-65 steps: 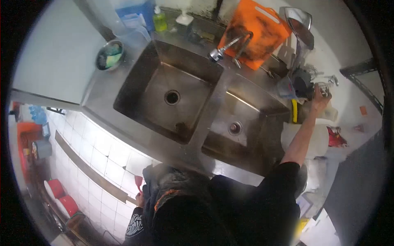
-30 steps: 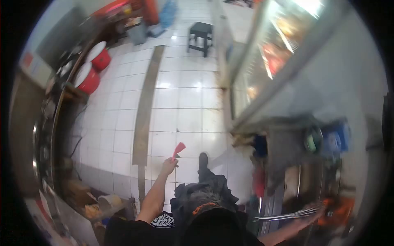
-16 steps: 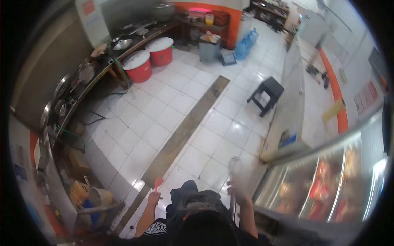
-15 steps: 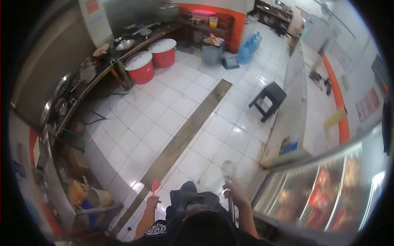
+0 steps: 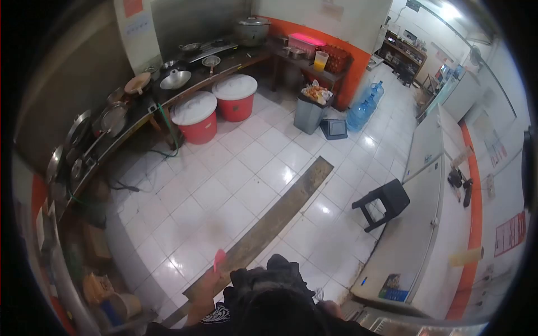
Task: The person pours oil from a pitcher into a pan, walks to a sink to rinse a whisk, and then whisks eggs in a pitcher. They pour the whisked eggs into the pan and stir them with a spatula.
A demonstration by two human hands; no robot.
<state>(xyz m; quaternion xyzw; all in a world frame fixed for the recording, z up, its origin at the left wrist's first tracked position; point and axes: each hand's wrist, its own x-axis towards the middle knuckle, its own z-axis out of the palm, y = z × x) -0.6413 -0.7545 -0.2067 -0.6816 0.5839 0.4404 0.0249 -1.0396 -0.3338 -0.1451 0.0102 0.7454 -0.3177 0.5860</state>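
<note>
At the bottom of the view, left of the dark clothing, my left hand (image 5: 206,284) is closed around a pink-red utensil (image 5: 219,259) with a flat, rounded head pointing up. My right hand (image 5: 329,308) shows only in part at the bottom edge, right of the dark clothing, and its fingers are hidden. Thin wires of a whisk-like tool (image 5: 319,294) stick up beside it. Both hands are over the white tiled floor (image 5: 224,196).
A black stool (image 5: 386,203) lies tipped on the right beside a white chest freezer (image 5: 403,235). Red buckets (image 5: 199,130) with white lids stand by the counter of pans (image 5: 185,92). A grey bin (image 5: 308,115) and blue water bottles (image 5: 361,112) are farther back.
The view has tilted up and shifted, so the room sits lower in it. My right hand and the wire tool have dropped to the bottom edge. My left hand still holds the pink-red utensil.
</note>
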